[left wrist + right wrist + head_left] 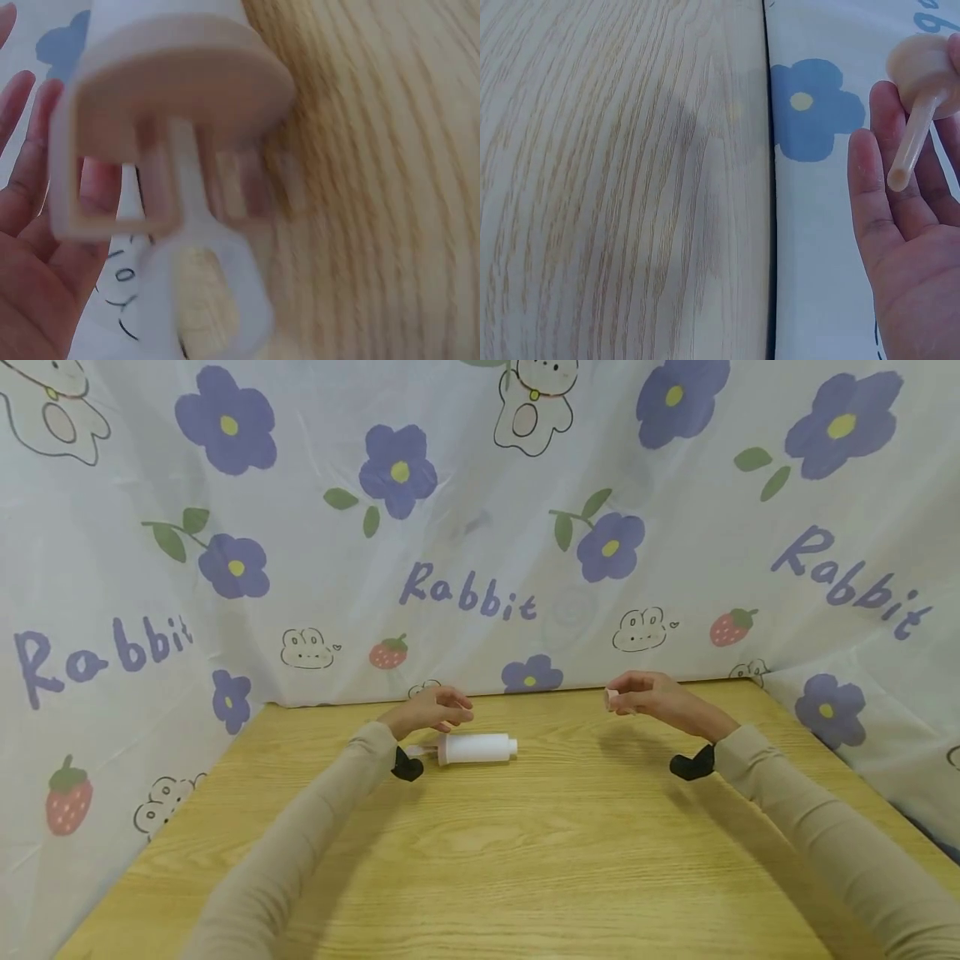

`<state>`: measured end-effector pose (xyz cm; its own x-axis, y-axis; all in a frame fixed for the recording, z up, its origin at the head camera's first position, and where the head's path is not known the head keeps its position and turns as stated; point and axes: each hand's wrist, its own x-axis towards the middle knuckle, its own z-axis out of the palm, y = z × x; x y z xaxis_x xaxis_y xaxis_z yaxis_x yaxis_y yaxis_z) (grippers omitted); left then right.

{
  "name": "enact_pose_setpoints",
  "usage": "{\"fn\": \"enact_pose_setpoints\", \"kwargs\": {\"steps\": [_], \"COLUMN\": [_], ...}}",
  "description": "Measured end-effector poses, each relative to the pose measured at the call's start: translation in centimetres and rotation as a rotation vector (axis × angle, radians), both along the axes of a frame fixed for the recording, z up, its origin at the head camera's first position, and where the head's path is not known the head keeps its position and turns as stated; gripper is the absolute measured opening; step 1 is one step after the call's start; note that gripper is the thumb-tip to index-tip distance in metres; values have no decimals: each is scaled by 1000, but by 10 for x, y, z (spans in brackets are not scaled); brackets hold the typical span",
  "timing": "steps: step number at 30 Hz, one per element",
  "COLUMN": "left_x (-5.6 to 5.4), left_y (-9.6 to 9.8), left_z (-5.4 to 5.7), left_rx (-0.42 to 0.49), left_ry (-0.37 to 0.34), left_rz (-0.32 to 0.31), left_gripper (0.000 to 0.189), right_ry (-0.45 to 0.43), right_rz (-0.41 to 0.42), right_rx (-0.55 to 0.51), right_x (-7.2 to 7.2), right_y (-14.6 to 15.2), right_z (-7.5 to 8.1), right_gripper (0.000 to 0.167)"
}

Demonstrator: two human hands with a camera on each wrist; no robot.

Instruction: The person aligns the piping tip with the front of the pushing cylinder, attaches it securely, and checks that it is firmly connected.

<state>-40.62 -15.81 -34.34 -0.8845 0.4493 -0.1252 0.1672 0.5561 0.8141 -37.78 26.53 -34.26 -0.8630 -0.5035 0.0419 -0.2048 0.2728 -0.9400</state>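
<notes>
A white cylinder [476, 748] lies on its side on the wooden table, its narrow neck toward the right. At its left end is a pink collar [187, 90] with open side loops, and a pale rod with a ring-shaped handle [259, 304] comes out of it. My left hand [426, 712] is just behind and above the collar end, fingers loosely spread and holding nothing. Off to the right, over the table's back part, my right hand [663, 700] pinches a small pink cap-like piece [921, 71] with a thin tube [911, 154] sticking out.
The wooden table [480, 852] reaches back to a hanging white cloth [480, 527] printed with flowers and rabbits, which also encloses both sides. Dark wrist mounts [693, 763] sit below each wrist, close over the table.
</notes>
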Motion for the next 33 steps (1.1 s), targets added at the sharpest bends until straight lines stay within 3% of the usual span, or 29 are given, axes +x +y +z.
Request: {"fn": "enact_pose_setpoints", "kwargs": {"steps": [5,12,19,25,33], "left_x": [0,8,17,17,16], "left_y": [-14,-26,-33,-35,-27], "left_z": [-7,-15,-25,-33,-29], "left_rx": [-19,-14,-66,-106,-137], "left_ry": [-4,-71,-26,-18,-30], "left_rz": [8,-41,-107,-135,-169], "left_gripper": [47,57,57,54,48], "right_ry": [-4,-15,-8,-4,16], "right_rz": [7,10,-1,3,14], "right_rx": [-9,-15,-11,2,18], "right_x": [0,0,1,2,1], "right_y": [0,0,2,2,3], "right_z": [-1,-4,-3,-7,-10], "right_gripper": [42,45,44,42,42]}}
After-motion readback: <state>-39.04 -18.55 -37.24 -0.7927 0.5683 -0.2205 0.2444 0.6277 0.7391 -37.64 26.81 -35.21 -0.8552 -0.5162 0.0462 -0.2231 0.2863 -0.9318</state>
